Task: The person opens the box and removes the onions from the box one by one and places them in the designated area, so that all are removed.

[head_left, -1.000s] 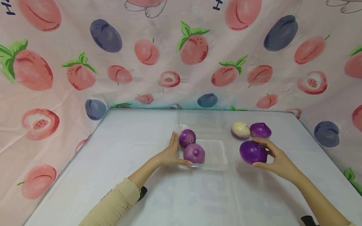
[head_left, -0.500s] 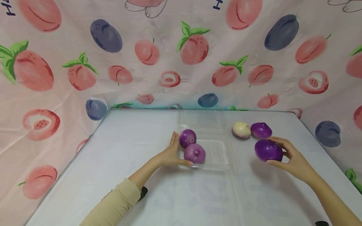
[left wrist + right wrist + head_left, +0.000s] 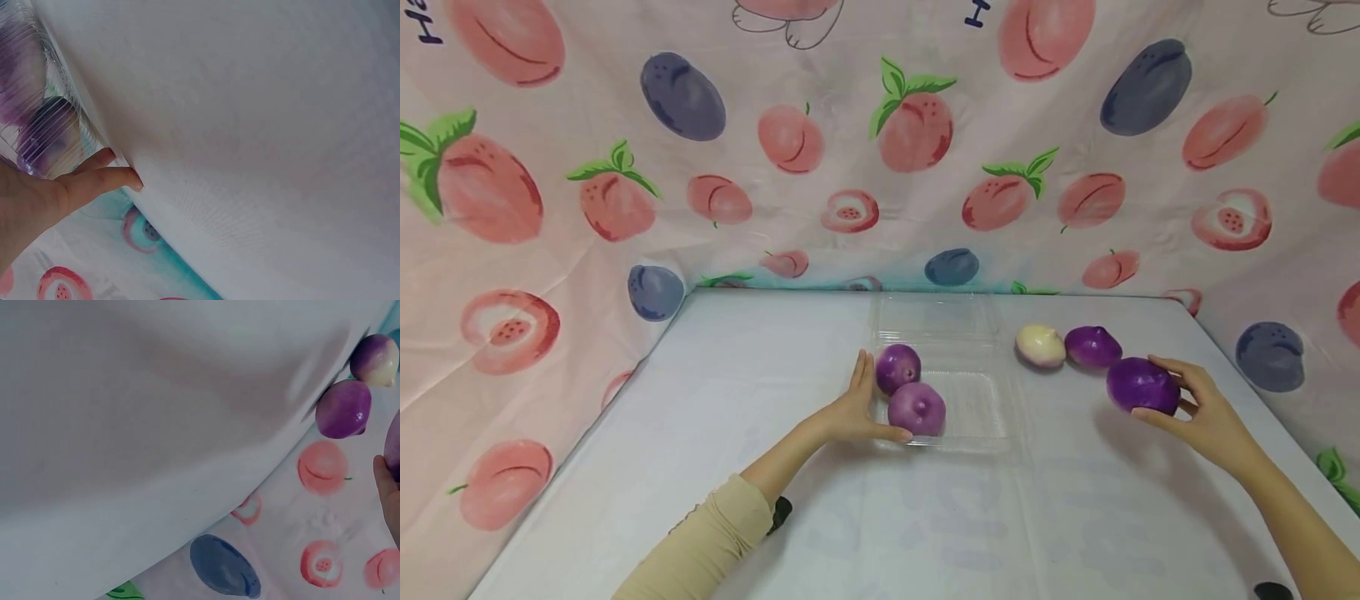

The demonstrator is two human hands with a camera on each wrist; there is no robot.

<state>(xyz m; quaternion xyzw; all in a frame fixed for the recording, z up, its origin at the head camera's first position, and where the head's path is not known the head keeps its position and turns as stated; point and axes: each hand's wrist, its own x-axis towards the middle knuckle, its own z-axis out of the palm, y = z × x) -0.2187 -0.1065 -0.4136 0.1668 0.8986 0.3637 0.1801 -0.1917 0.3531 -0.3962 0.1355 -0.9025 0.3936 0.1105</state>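
Note:
My right hand (image 3: 1206, 417) grips a glossy dark purple onion (image 3: 1142, 385) between thumb and fingers, above the table's right side. Just behind it sit another purple onion (image 3: 1093, 346) and a pale cream onion (image 3: 1040, 346), which shows purple in the right wrist view. A clear plastic box (image 3: 977, 408) stands mid-table with its lid (image 3: 934, 315) folded back. Two onions lie in its left half: a darker one (image 3: 898, 368) behind a lighter one (image 3: 916, 409). My left hand (image 3: 853, 412) rests against the box's near left corner, fingers straight along the side, thumb at the front edge.
A white cloth covers the table (image 3: 865, 525). Behind and beside it hangs a fruit-print curtain (image 3: 917, 217), which meets the table's back edge close behind the box lid.
My right hand has carried the purple onion rightward and slightly back, away from the box. The left hand and the other onions have stayed in place.

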